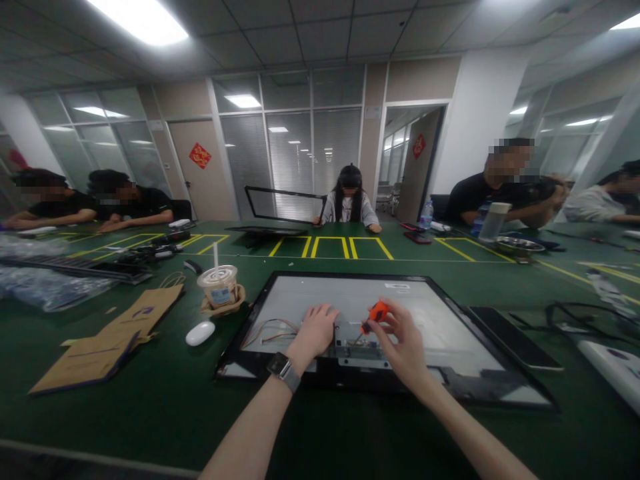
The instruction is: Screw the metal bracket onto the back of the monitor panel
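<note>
A monitor panel (440, 333) with a black border and a grey back lies flat on the green table. Near its front edge sits a small circuit board (356, 348), partly hidden by my hands. My right hand (400, 340) is closed around the orange and black handle of a screwdriver (376, 315), whose tip slants down to the board. My left hand (316, 330) rests flat on the panel just left of the board, fingers stretched out and holding nothing. Thin cables (273, 325) run across the panel beside my left hand.
To the left are a drink cup (219, 288), a white mouse (200, 333) and a brown paper bag (125, 327). A black phone-like slab (515, 339) lies right of the panel. Across the table (175, 413), a person (350, 200) holds a black frame (285, 219); other people sit at both sides.
</note>
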Tool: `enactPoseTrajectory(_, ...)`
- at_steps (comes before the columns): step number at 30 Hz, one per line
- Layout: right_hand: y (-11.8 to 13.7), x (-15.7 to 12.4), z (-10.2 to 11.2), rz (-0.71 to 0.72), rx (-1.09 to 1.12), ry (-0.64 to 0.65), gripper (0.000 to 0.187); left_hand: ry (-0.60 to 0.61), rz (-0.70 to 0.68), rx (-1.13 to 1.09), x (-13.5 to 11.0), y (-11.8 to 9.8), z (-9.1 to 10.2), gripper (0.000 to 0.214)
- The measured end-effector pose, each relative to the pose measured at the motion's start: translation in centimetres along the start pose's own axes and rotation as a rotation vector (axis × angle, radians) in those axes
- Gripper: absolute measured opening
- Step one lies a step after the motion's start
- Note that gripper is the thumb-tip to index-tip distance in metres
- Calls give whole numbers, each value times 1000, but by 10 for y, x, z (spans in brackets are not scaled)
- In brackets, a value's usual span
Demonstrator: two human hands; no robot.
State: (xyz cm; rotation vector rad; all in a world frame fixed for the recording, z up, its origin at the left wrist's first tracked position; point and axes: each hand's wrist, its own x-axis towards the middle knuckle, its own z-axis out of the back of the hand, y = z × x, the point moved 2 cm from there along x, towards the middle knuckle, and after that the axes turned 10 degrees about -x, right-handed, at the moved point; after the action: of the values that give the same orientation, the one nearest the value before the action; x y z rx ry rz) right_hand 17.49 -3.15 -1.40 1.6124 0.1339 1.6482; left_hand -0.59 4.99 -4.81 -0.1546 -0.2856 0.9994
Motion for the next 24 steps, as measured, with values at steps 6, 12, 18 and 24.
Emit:
enactPoseTrajectory(6,0,0,0,3,4,-18,35,4,-1,11,-1,-1,1,49)
enactPoseTrajectory(12,-1,-2,-2,-13,13,3,34,-10,-13,13,0,0,0,49)
enactPoseTrajectory(18,-2,-2,-3,4,4,18,32,-10,-8,9,-1,0,1,50)
enactPoseTrajectory(24,-2,-5,-3,78,-48,117,35,2,6,11,-1,0,0,49)
